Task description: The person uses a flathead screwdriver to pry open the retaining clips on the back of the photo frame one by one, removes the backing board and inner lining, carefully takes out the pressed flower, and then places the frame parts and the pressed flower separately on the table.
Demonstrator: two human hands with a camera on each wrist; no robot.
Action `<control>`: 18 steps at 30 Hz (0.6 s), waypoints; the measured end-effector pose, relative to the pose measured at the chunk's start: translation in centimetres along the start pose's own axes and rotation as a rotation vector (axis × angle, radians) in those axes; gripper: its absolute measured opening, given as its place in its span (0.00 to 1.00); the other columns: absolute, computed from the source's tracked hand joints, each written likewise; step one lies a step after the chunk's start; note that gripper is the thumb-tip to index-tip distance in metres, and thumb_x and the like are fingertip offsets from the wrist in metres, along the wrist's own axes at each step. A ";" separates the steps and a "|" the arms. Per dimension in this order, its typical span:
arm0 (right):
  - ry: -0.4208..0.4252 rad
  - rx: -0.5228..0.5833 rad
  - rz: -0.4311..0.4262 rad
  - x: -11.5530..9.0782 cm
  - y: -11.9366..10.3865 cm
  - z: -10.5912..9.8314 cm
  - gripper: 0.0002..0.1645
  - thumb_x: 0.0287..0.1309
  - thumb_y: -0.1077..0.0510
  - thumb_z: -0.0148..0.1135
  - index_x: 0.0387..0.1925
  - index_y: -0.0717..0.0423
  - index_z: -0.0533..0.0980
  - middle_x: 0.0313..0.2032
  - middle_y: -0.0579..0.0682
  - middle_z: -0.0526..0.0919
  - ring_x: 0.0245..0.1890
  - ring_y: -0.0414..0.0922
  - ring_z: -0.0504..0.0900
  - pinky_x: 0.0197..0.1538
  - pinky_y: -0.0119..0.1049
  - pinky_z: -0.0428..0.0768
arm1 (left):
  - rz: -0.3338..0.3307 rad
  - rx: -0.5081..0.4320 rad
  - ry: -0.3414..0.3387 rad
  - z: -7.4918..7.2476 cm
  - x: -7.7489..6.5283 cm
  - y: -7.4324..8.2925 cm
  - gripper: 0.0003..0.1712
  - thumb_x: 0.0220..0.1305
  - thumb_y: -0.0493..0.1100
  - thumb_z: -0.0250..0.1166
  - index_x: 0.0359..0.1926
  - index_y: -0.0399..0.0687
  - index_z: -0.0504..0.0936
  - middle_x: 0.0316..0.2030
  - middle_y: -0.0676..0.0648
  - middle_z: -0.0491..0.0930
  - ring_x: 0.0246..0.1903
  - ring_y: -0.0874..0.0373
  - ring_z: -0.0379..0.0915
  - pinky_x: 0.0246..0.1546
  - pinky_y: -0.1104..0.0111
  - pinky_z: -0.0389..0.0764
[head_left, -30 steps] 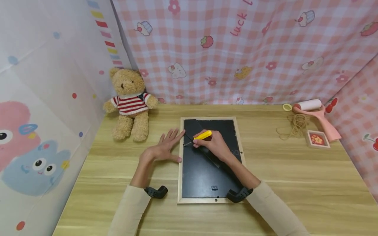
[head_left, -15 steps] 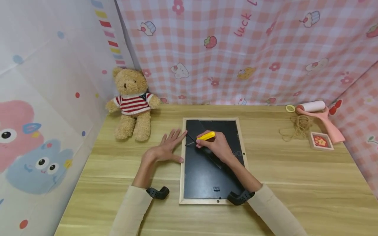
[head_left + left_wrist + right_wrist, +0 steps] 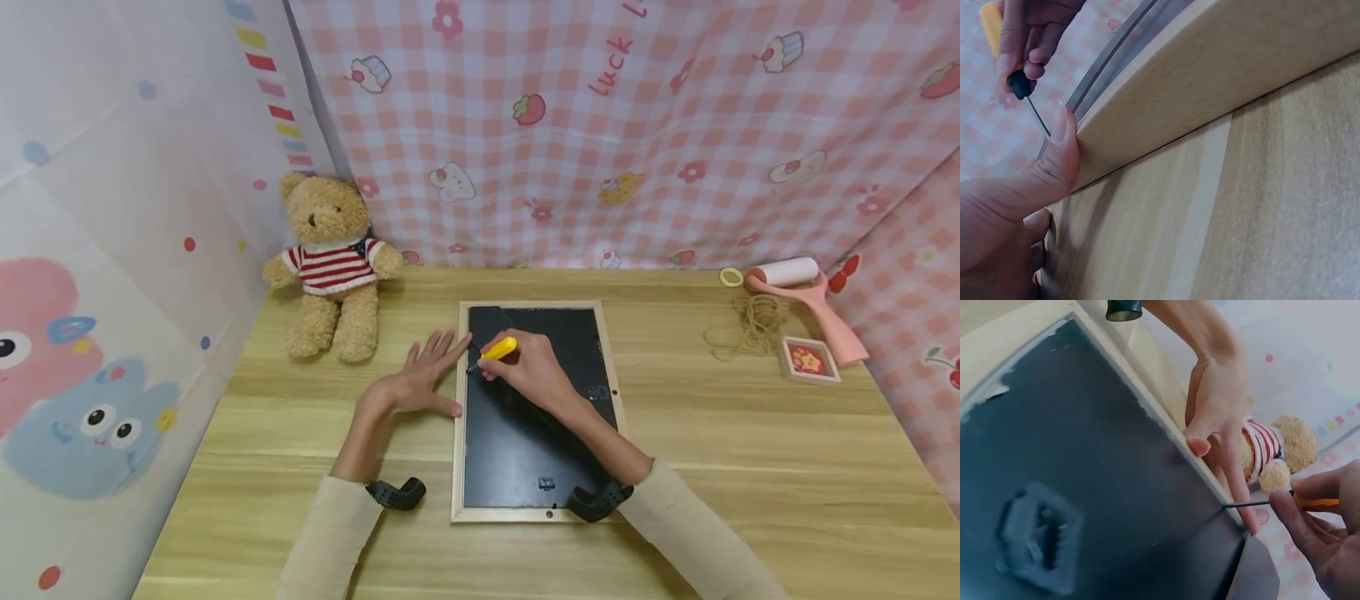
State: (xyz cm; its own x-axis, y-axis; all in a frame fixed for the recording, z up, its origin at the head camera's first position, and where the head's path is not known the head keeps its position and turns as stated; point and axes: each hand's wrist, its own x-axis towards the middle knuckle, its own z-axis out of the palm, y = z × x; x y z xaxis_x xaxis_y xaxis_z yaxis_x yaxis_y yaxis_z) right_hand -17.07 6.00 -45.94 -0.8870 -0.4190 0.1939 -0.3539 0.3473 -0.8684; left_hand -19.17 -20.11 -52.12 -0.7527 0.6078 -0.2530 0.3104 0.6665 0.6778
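Beige cloth sleeves (image 3: 330,533) angle in from the bottom, softly creased, with black moulded wrist cameras (image 3: 397,494) strapped at the cuffs. Just beyond them lies a rectangular pale-wood frame (image 3: 498,515), back side up on the tabletop of streaky, wood-grained boards (image 3: 247,467), and inside its smooth rim sits a dark, flat backing panel (image 3: 498,450). Down near the close edge, a small blocky dark fitting (image 3: 546,483) stands proud of that panel.

Now the hands! The left hand (image 3: 420,379) is spread wide beside the frame, index fingertip and thumb touching the rim's left side. And the right hand (image 3: 525,367), over the panel, pinches a screwdriver with a bright yellow handle (image 3: 501,347), black collar and thin metal shaft; it slants, its tip right down at the panel's left inner edge.

Farther out on the right, a shallow square wooden box (image 3: 809,360) with a reddish picture, then a loose tangle of hairy tan twine (image 3: 761,325) beside a glossy pink forked handle (image 3: 836,329) bearing a white roller. Across on the left, a curly-furred teddy bear (image 3: 330,267) wears red-and-white stripes, and behind everything hangs rippling pink gingham cloth (image 3: 570,142).
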 end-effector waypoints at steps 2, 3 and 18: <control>-0.006 -0.043 -0.026 0.3 -0.4 0.1 0.10 0.66 0.65 0.76 0.46 0.67 0.86 0.36 0.57 0.92 0.31 0.44 0.92 0.39 0.34 0.92 | 0.004 -0.004 0.002 0.0 0.0 0.0 0.72 0.65 0.62 0.78 0.91 0.61 0.35 0.89 0.38 0.24 0.87 0.42 0.12 0.84 0.40 0.18; -0.007 -0.066 -0.037 0.5 -0.5 0.2 0.10 0.66 0.65 0.77 0.45 0.67 0.85 0.35 0.56 0.91 0.31 0.43 0.92 0.38 0.33 0.91 | 0.006 -0.004 0.003 0.0 0.0 0.0 0.72 0.65 0.63 0.78 0.91 0.61 0.35 0.89 0.38 0.24 0.87 0.42 0.12 0.84 0.40 0.18; -0.069 -0.296 -0.189 1.8 -2.4 0.8 0.10 0.67 0.65 0.76 0.44 0.70 0.86 0.34 0.57 0.87 0.29 0.45 0.90 0.33 0.31 0.88 | 0.014 -0.011 0.005 0.0 -0.1 -0.1 0.71 0.65 0.60 0.78 0.91 0.61 0.36 0.89 0.38 0.24 0.87 0.41 0.12 0.84 0.39 0.18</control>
State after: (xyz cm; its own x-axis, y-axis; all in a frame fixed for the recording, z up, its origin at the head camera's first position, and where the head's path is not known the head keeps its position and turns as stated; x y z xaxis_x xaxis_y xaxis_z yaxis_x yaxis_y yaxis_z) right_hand -17.56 3.74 -43.89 -0.7795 -0.5509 0.2981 -0.5889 0.4822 -0.6486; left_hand -19.16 -20.24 -52.16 -0.7510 0.6152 -0.2398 0.3151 0.6531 0.6886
